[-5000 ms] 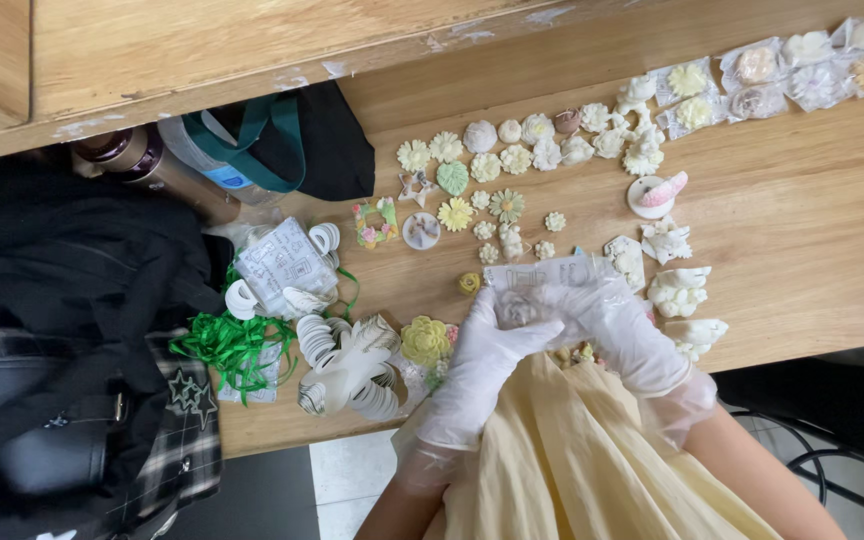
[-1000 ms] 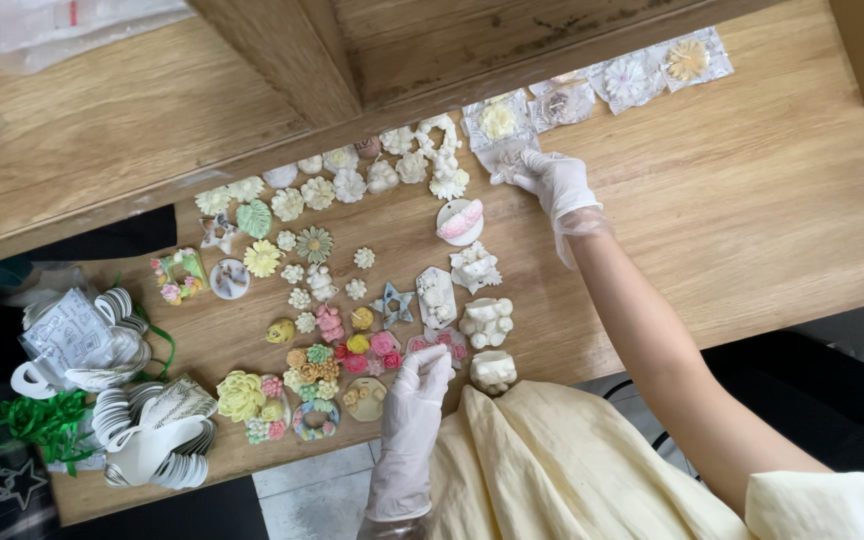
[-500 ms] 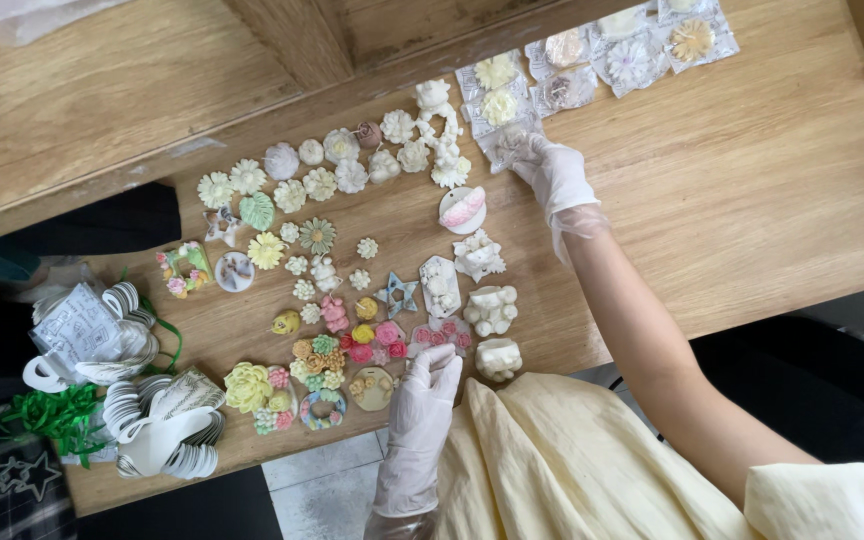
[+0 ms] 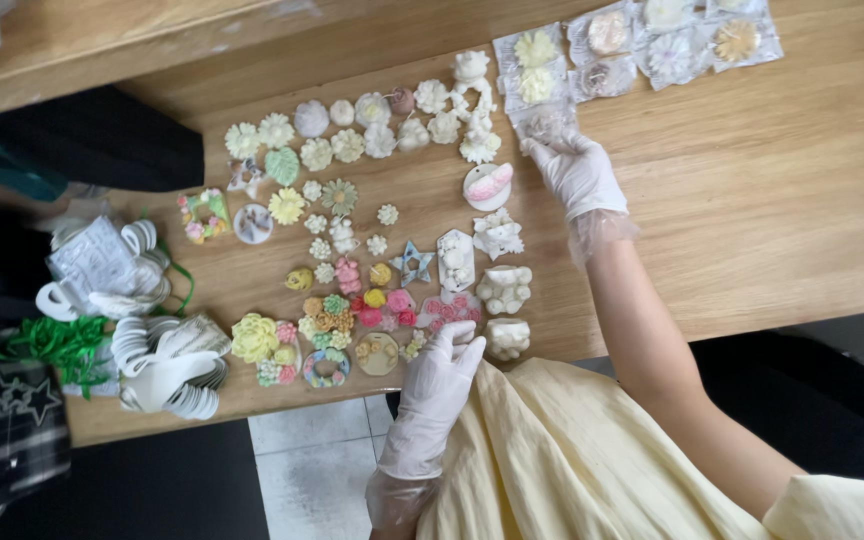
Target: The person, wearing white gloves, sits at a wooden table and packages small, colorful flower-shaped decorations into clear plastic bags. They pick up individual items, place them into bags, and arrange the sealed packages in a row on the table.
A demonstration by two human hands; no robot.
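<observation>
Clear packet (image 4: 549, 124) (top row), gloved hands (image 4: 577, 172)

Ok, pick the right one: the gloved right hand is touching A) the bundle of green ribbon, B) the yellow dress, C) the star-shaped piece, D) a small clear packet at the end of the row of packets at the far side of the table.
D: the right hand reaches across the table with its fingers on a clear packet just below the row of wrapped pieces, well away from the green ribbon.
</observation>
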